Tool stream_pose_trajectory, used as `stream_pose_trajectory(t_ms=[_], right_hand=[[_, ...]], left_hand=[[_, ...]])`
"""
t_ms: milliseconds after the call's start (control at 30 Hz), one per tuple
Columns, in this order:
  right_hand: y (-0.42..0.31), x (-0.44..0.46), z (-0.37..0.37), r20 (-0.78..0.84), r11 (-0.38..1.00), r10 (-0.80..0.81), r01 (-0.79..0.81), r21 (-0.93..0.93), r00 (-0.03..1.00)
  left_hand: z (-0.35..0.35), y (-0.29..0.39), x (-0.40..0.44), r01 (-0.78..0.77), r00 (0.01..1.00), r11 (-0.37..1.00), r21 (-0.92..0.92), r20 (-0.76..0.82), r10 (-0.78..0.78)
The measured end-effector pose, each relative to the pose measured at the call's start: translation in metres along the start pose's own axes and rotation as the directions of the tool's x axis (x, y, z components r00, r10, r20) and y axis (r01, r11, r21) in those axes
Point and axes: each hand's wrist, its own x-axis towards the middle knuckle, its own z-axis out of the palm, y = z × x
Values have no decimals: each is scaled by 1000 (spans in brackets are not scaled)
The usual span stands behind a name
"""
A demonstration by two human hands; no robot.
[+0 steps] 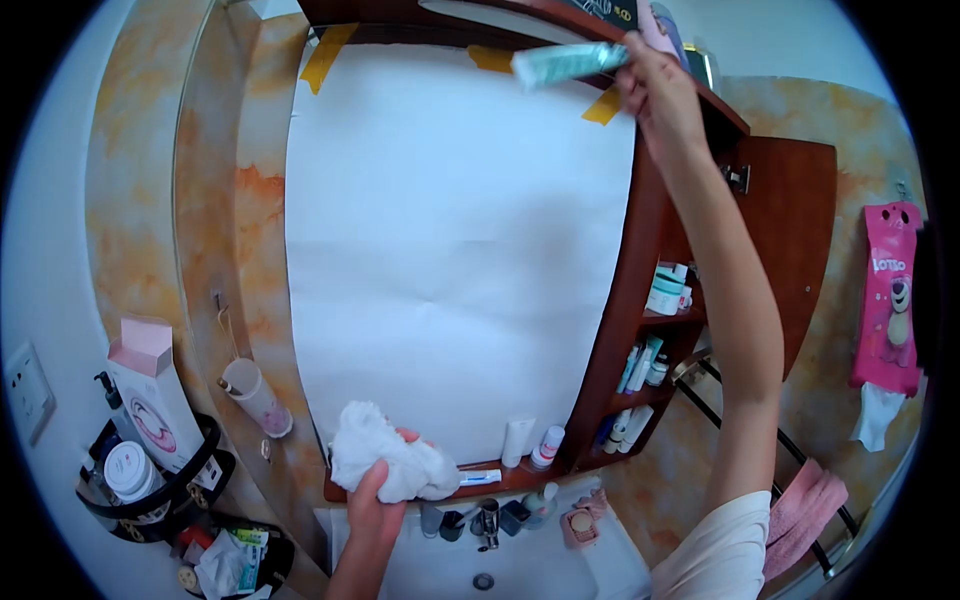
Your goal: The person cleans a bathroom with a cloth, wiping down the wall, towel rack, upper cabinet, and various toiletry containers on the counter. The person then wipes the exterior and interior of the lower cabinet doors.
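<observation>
My right hand (662,98) is raised high at the upper right, its fingers closed on one end of a pale green and white squeeze tube (565,65). The tube points left, slightly blurred, in front of the cabinet's top edge. Low in the view, my left hand (372,505) grips a bunched white cloth (385,450), thumb in front and fingertips showing behind. Behind both hands, a large white sheet (450,240) covers the panel, with yellow tape (326,60) along its top.
Below is a white sink (440,570) with a faucet (488,522). A white tube (517,442) and bottle (547,447) stand on the ledge. At right are shelves of toiletries (665,290), an open cabinet door (785,240) and a pink towel (805,515). Black corner racks (150,520) hold items at left.
</observation>
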Motion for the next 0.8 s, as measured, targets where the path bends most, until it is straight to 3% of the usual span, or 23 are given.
stream_pose_trajectory(t_ms=[33, 67, 167, 233, 333, 433, 533, 600, 633, 667, 700, 767, 800], right_hand=[[6, -27, 13, 48, 998, 51, -49, -35, 998], [9, -51, 25, 136, 977, 213, -210, -32, 968], [23, -109, 48, 423, 872, 489, -412, -265, 763], [43, -135, 56, 577, 828, 559, -437, -350, 596], [63, -161, 64, 635, 775, 613, -512, -370, 470], [73, -176, 69, 672, 768, 612, -517, -378, 418], [64, -178, 70, 678, 794, 587, -476, -377, 443], [53, -154, 58, 573, 904, 424, -369, -216, 702], [46, -133, 46, 493, 949, 315, -279, -149, 811], [42, -105, 30, 372, 995, 95, -78, -61, 923], [36, -73, 17, 230, 990, -135, 139, -2, 964], [-3, -21, 10, -162, 981, -194, 189, -44, 968], [-5, 7, 5, -172, 971, -237, 231, -53, 956]], left_hand=[[2, -3, 0, 9, 1000, 1000, -10, -1, -9], [4, -4, -1, 12, 1000, 1000, -6, 12, -12], [6, -7, -4, 23, 998, 999, 30, 64, -25], [8, -8, -5, 66, 993, 997, 48, 91, -70], [17, -14, -4, 120, 983, 986, 115, 123, -134], [22, -21, -4, 190, 969, 972, 136, 134, -209], [26, -28, -1, 247, 956, 960, 133, 128, -264], [28, -28, -4, 204, 967, 968, 149, 124, -223], [30, -28, -4, 176, 970, 972, 154, 139, -198], [33, -25, -6, 176, 973, 971, 160, 120, -196], [25, -26, -7, 178, 974, 970, 167, 107, -197], [11, -30, -8, 138, 984, 988, 63, 106, -144], [9, -29, -9, 128, 986, 990, 63, 100, -134]])
